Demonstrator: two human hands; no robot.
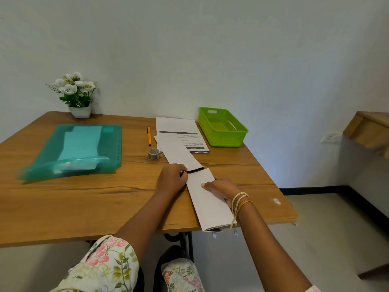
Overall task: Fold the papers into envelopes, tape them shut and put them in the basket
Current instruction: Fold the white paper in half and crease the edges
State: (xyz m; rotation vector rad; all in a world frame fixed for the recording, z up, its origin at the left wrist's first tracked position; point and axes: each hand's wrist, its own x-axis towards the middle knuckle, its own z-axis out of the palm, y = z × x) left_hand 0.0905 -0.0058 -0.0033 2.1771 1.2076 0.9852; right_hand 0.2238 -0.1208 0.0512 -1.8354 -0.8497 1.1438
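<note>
A long folded white paper (207, 204) lies diagonally on the wooden table (84, 197), its near end past the front edge. My left hand (171, 179) pinches the paper's left edge by a dark printed band at a fold. My right hand (223, 189) lies on the paper, fingers curled over its right edge. More printed sheets (179, 131) lie behind it. A small roll of tape (153, 154) stands just left of the sheets. The green plastic basket (223, 127) sits at the back right, with nothing visible inside.
A teal plastic folder (77, 150) with papers inside lies on the left half of the table. An orange pen (149, 135) lies behind the tape. A white pot of flowers (76, 95) stands at the back left. Another wooden surface (370, 127) juts in at right.
</note>
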